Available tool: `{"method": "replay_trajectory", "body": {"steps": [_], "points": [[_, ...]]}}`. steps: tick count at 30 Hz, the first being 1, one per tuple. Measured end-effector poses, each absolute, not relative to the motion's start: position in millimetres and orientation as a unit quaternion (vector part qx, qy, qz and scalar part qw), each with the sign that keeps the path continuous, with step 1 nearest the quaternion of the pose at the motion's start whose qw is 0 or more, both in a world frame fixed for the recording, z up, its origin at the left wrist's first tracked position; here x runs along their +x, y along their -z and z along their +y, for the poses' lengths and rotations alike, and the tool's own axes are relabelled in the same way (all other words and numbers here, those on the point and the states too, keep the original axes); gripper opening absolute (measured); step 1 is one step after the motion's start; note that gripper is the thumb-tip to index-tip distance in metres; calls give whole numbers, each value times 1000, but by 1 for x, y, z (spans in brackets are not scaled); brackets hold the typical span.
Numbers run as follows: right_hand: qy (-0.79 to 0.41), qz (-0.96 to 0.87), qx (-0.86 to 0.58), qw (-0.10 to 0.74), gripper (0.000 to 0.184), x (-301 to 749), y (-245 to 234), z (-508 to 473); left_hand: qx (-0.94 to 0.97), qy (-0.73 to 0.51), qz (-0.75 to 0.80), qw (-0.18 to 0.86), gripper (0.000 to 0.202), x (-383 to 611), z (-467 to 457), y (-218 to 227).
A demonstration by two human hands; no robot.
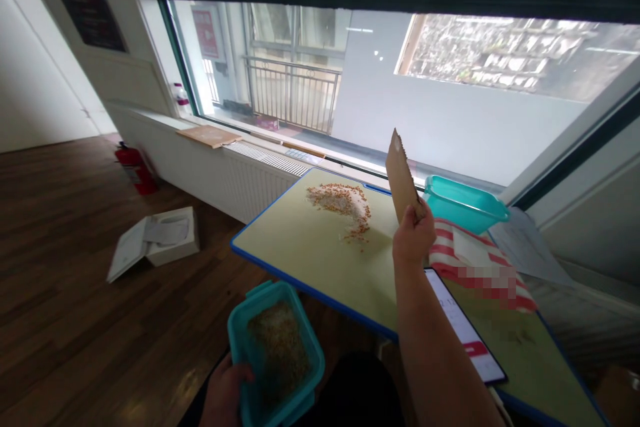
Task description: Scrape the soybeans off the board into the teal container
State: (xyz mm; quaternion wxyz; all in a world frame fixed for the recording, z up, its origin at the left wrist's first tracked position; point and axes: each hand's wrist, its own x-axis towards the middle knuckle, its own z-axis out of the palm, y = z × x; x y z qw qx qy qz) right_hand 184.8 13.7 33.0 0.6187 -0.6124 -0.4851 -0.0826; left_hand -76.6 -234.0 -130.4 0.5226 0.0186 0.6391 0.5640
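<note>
Turquoise tub (242, 337), loose grain (286, 341) inside: we grip its wall with our left hand (226, 388), below the surface (310, 247). Rightward, a grain pile (341, 200) lies spread before our right hand (414, 235), closed around tilted cardboard (401, 179). Beside that arm lie a phone (463, 323), striped cloth (443, 247) and basin (463, 203).

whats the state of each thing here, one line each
left hand: closed on the teal container's side
teal container: open, grains inside
right hand: gripping the cardboard piece
cardboard piece: raised, ragged along one edge
grain mix: spread in a curved heap on the table
phone: lying face up, screen lit
white box: open on the floor
fire extinguisher: upright
</note>
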Motion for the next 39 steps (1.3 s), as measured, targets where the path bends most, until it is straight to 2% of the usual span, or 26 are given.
{"method": "replay_trajectory", "body": {"steps": [6,14,21,30,39], "points": [[89,-504,-667,541,43,188,-31,15,-37,-615,588,524,24,-67,-223,127],[109,-513,-727,444,45,185,-23,19,30,-658,558,506,37,-62,-207,129],[120,-512,-734,430,42,189,-14,23,26,-669,496,552,37,-67,-215,124],[106,-557,-697,440,40,193,-18,23,4,-664,505,551,38,-58,-218,114],[48,-551,-754,353,37,197,-22,28,4,-663,510,547,43,-57,-218,112]]}}
